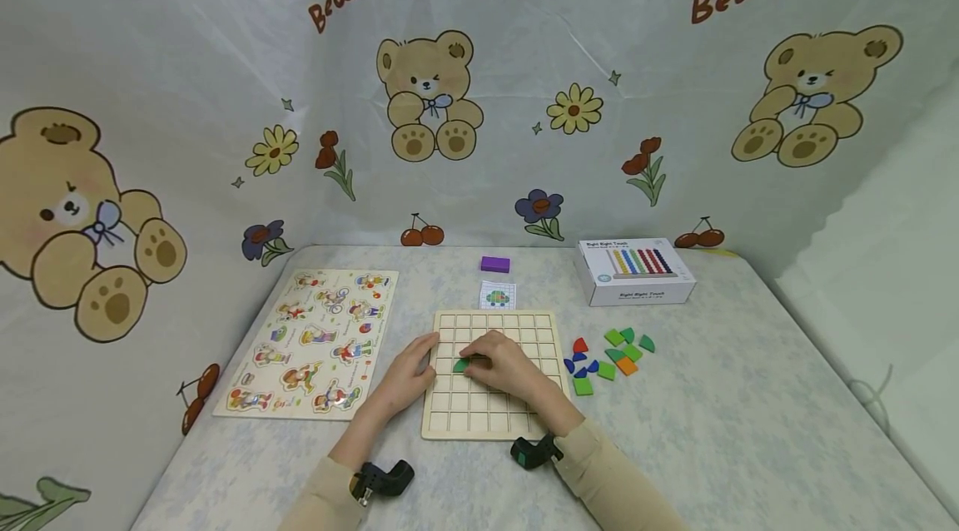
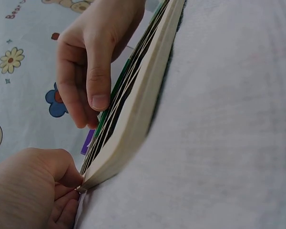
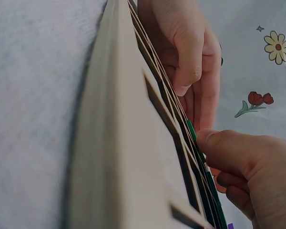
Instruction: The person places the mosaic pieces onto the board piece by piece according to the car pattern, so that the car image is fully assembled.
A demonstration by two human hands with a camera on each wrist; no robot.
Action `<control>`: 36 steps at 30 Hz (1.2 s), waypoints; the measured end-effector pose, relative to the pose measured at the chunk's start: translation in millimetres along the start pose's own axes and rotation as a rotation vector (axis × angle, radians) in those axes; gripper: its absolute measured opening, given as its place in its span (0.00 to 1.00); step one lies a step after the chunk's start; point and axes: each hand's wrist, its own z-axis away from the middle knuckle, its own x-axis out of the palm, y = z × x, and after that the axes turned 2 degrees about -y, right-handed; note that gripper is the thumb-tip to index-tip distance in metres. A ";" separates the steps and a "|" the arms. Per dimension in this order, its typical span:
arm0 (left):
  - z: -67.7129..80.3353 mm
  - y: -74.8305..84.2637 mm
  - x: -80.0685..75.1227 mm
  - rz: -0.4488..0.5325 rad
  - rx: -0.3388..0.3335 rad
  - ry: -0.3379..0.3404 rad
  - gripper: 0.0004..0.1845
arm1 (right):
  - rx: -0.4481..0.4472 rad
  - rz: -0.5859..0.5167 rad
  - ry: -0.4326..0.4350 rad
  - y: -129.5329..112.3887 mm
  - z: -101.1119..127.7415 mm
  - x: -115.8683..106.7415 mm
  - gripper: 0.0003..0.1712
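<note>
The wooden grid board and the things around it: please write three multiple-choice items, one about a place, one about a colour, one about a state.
1. Where does the white box stand from the grid board?
A. Far right of it
B. Near left of it
C. On it

2. What colour is the small block beyond the board?
A. Yellow
B. Purple
C. Red

3. What does the right hand do?
A. Hangs in the air, holding nothing
B. Lifts the box
C. Presses a green piece onto the board

Key: 1 A, the box stands toward the table's far right corner. 2 B, the block shows purple in the head view. 3 C, its fingers cover the green piece on the grid, while the left hand rests at the board's left edge.
</note>
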 end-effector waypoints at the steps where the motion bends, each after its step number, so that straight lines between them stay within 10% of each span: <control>1: -0.1 -0.1 0.1 0.000 0.003 0.001 0.31 | 0.004 -0.004 -0.003 -0.3 -0.2 0.2 0.14; 10: -0.2 2.1 -1.0 0.002 0.004 -0.001 0.31 | 0.011 -0.007 -0.032 -1.4 -1.2 1.0 0.14; 22: -1.5 2.6 -0.1 -0.021 0.016 0.006 0.31 | 0.193 -0.275 0.091 -14.3 0.7 -38.2 0.18; 36: -2.6 0.7 0.4 -0.028 0.024 0.001 0.31 | 0.623 -0.049 0.462 59.3 90.2 -123.1 0.21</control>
